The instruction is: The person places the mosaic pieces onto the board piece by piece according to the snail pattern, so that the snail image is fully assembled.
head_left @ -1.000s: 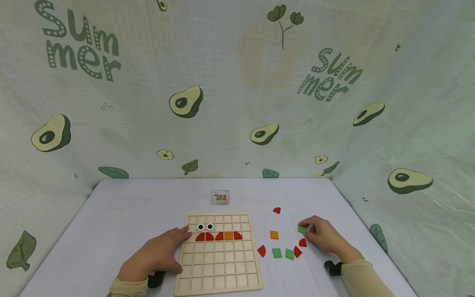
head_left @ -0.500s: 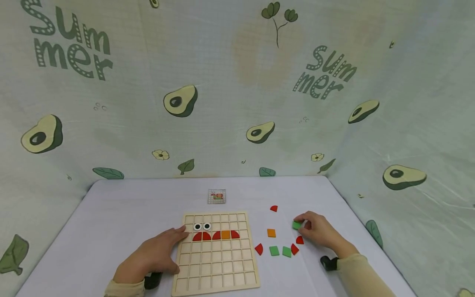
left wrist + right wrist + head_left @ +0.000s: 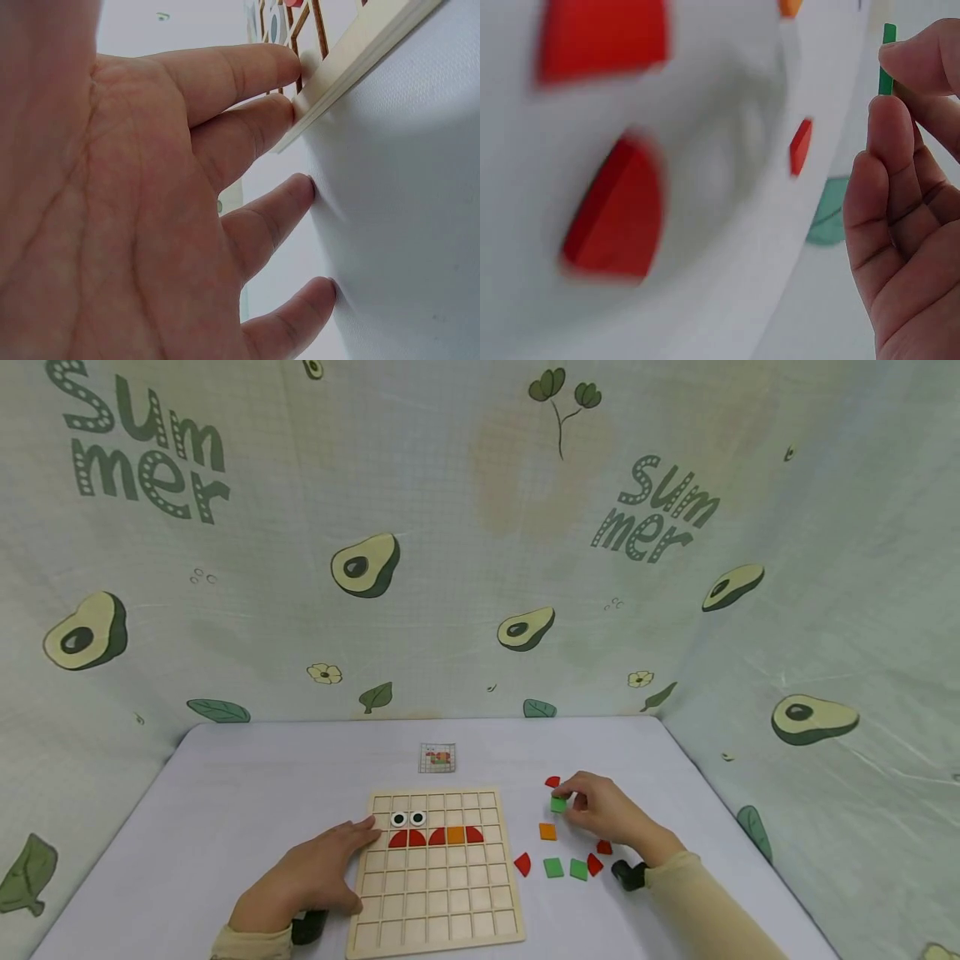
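Observation:
Between thumb and fingertips my right hand (image 3: 602, 810) pinches a green square tile (image 3: 558, 805); in the right wrist view the tile (image 3: 886, 60) shows edge-on, held above the table. My left hand (image 3: 315, 870) rests at the left edge of a wooden grid board (image 3: 427, 906), fingers spread; in the left wrist view two fingertips touch the board's frame (image 3: 360, 56) and the others reach the tabletop. On the board lie two round eye tiles (image 3: 408, 818), and below them a row of red quarter-circle tiles (image 3: 408, 838) with an orange square (image 3: 455, 835) among them.
Right of the board lie loose tiles: an orange square (image 3: 548, 832), two green squares (image 3: 553, 867) and several red quarter-circles (image 3: 522, 864). A small picture card (image 3: 437, 758) lies behind the board. A printed cloth (image 3: 450, 568) hangs behind the table.
My right hand has moved left with the green square tile, from the right side of the loose tiles toward the board. The left hand has stayed at the board's edge.

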Demonstrator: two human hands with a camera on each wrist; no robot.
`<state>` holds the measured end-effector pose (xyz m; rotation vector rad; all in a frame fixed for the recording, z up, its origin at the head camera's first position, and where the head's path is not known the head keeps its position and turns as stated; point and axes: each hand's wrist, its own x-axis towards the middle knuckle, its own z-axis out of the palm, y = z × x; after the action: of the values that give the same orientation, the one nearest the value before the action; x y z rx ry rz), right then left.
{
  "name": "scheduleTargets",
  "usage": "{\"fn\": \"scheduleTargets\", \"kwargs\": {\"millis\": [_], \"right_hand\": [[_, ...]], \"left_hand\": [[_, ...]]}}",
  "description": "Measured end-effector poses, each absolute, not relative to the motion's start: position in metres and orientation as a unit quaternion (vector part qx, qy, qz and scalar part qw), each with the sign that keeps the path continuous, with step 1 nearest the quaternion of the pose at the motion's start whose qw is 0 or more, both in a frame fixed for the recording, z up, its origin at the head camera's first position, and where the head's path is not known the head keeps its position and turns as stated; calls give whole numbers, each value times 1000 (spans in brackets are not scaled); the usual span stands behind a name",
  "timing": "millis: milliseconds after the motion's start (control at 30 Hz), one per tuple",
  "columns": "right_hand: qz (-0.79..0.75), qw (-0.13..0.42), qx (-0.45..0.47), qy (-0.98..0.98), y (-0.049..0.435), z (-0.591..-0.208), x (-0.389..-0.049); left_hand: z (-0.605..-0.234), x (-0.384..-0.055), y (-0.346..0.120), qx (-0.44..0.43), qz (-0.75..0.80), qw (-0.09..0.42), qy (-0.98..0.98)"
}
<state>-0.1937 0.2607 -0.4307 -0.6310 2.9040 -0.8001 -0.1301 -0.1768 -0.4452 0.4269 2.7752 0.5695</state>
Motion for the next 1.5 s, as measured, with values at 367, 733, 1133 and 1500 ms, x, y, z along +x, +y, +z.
{"fn": "scheduleTargets", "kwargs": {"millis": [367, 733, 1133, 1500], "right_hand": [[-274, 68, -332, 900, 170, -427, -202], [-248, 76, -409, 875, 91, -441, -189], [-178, 55, -407, 894, 68, -453, -173], [-156, 48, -415, 895, 67, -452, -171]], "left_hand": [[-443, -129, -175, 136, 196, 144, 960], [-441, -130, -175, 137, 190, 149, 961], [-444, -131, -177, 139, 194, 147, 960], [-444, -130, -178, 139, 192, 146, 960]]}}
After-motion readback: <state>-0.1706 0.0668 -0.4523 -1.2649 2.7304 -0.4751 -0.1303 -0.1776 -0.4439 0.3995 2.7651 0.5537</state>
